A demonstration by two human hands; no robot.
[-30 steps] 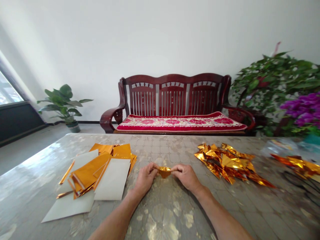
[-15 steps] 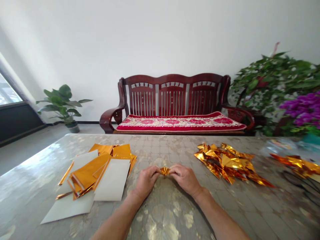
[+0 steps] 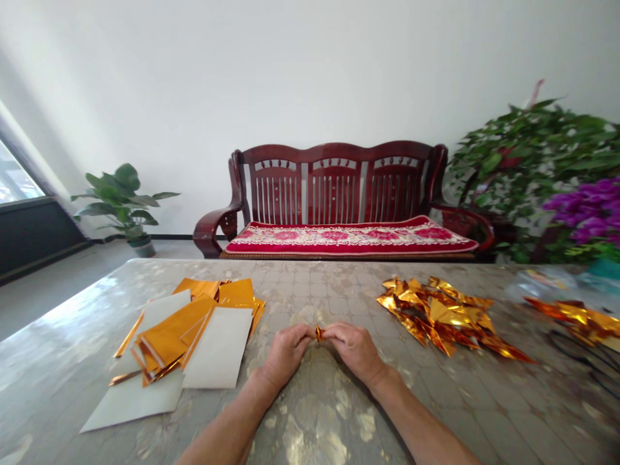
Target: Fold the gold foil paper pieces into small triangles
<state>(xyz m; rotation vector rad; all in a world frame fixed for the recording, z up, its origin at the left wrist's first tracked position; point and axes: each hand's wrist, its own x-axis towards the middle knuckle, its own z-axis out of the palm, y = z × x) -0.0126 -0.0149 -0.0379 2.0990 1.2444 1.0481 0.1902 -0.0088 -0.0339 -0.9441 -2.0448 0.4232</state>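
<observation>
Between my two hands is a small piece of shiny gold foil paper (image 3: 318,333), mostly covered by the fingers. My left hand (image 3: 289,349) pinches its left end, and my right hand (image 3: 355,345) pinches its right end. Both hands are closed, thumbs and fingertips close together above the table. To the left lies a loose pile of flat gold foil paper sheets (image 3: 174,332), some with the white backing side (image 3: 217,349) up. On the right is a heap of folded, pointed gold foil pieces (image 3: 440,313).
The table (image 3: 310,284) has a patterned, glossy cover. At its right side are more gold foil pieces (image 3: 576,320), a dark cord (image 3: 576,349) and clear plastic wrapping (image 3: 545,284). Behind stands a wooden bench (image 3: 336,187) with a red floral cushion; potted plants (image 3: 126,200) flank it.
My hands have drawn slightly closer together. Less of the gold foil paper shows between the fingers, and it looks narrower and more bunched. The piles have stayed put.
</observation>
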